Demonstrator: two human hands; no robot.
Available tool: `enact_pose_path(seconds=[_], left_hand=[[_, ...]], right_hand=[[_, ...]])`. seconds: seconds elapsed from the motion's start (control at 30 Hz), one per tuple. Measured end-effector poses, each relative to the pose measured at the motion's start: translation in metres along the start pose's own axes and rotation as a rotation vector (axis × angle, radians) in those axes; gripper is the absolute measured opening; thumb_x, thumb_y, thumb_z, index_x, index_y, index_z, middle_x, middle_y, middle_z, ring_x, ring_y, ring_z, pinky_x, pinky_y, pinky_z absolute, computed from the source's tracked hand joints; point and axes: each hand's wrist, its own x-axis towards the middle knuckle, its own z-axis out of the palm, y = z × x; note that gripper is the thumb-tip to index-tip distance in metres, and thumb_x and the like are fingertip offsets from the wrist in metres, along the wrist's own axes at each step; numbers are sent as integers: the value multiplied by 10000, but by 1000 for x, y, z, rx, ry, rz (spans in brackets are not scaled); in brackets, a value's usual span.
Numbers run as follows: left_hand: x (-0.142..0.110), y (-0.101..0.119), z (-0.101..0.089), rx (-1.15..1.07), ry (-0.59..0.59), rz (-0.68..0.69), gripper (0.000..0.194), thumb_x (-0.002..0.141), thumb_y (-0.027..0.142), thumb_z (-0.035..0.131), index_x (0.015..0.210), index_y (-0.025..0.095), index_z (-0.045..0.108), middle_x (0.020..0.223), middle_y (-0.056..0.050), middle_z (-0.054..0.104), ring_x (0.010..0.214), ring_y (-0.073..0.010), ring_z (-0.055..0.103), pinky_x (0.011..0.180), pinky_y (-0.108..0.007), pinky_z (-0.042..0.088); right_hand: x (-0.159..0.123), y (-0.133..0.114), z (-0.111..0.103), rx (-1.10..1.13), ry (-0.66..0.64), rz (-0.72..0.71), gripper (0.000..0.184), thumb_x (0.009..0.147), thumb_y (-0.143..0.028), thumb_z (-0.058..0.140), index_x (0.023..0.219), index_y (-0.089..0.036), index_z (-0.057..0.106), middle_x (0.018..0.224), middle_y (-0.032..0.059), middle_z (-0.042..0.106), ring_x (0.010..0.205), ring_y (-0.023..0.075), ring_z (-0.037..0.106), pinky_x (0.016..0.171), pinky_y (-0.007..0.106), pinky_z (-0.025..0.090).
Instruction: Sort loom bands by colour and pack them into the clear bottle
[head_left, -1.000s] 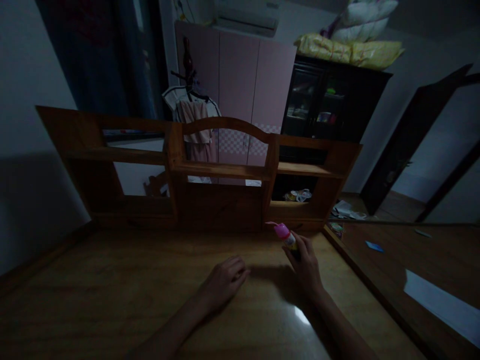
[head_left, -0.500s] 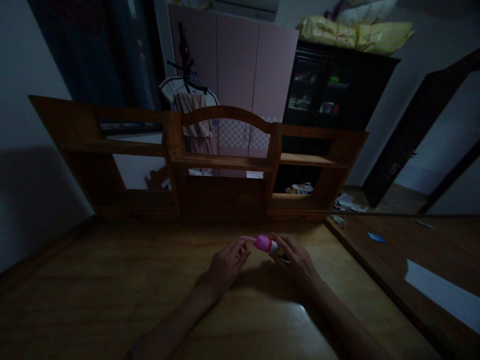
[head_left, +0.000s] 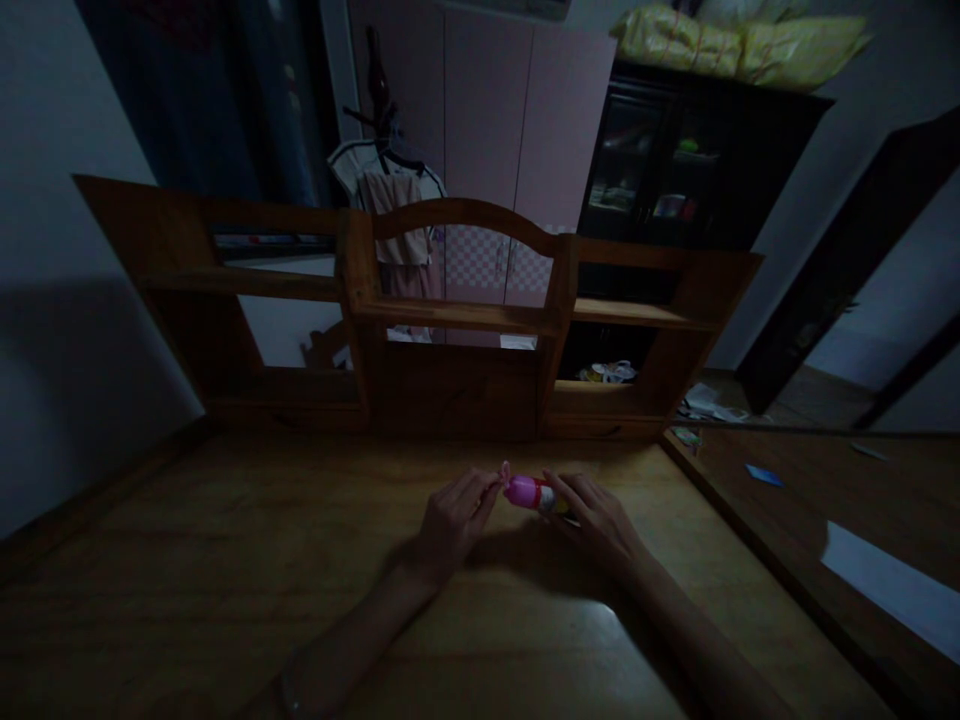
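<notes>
A small bottle (head_left: 548, 498) with a pink cap (head_left: 521, 490), a red band and a white and yellow body lies level above the wooden desk. My right hand (head_left: 596, 518) is closed round its body, hiding the far end. At the cap's tip, a thin pink loop (head_left: 505, 470) sticks up. The fingertips of my left hand (head_left: 459, 515) are pinched together at this loop, touching the cap's end. What exactly lies between those fingertips is too small and dark to see well.
Behind my hands a wooden shelf unit (head_left: 454, 318) stands along the back of the desk (head_left: 315, 540). A lower brown surface to the right bears a white sheet (head_left: 892, 585) and a blue card (head_left: 763, 475). A wall rises on the left.
My left hand has come closer to the cap, and the pink strand, stretched out sideways before, now stands up as a loop. My right hand keeps its hold; the view has shifted slightly.
</notes>
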Motion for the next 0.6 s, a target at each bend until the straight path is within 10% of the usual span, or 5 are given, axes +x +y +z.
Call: enact_pose_path(seconds=[0.6], left_hand=[[0,7,-3,-62,-43,28,177,981,210,472,1117,214,585,996,-48,611,908,-140,610,813,-256,510]], right_hand=[[0,1,1,4,18,3,579,944,-321,547,1481,-230,350,1174,134,618,989,271,617,812,419,554]])
